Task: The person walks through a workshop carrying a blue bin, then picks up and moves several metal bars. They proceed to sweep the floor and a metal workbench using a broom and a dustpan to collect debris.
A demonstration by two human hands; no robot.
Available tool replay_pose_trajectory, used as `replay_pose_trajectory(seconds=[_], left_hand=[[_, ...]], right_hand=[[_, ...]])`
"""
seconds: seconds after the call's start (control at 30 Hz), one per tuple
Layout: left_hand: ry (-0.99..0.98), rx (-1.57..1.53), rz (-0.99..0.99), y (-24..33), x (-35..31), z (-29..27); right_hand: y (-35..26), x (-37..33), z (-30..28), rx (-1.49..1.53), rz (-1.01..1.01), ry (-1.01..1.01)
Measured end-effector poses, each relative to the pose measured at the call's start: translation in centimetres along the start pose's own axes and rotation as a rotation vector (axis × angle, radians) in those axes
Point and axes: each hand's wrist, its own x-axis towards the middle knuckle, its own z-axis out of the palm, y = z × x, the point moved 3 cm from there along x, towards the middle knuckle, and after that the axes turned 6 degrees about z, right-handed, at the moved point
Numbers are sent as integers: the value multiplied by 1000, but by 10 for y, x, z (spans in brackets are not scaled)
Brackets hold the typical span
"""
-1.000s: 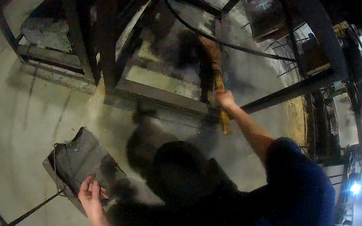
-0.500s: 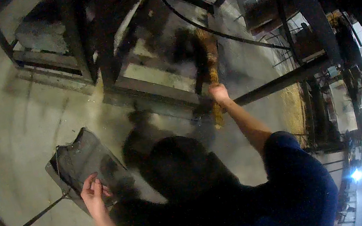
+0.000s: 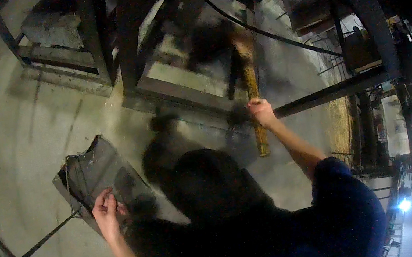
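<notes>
The person's right hand (image 3: pixel 260 113) is closed around the yellowish wooden handle of a broom (image 3: pixel 256 114), whose dark bristle head (image 3: pixel 208 41) reaches ahead of the hand under the dark steel frame (image 3: pixel 176 79); the head is blurred, so a sweeping stroke seems to be in hand. The left hand (image 3: pixel 106 213), fingers curled, grips the near edge of a dark, flat metal dustpan (image 3: pixel 96 174) lying on the concrete floor (image 3: pixel 26 131), well apart to the left of the broom. Judging by this, the next move calls for drawing the bristles back toward the pan while holding it steady and flat.
</notes>
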Motion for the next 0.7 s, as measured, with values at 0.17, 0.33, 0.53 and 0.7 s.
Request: replay_pose_trajectory(seconds=[0.17,0.33,0.53,0.7], left_hand=[[14,-11,-34,5,1,6],[18,-30,-107,24,-12,8],[150,-90,-36,41,-46,-32],[458,75,166,107,-79,-100]], right_hand=[[-52,-16,6,-118,-329,-210],[-67,-59,-20,-432,-219,-616],[-18,-97,-178,-1033,-96,-811],[18,-102,-245,-847,-190,-553]])
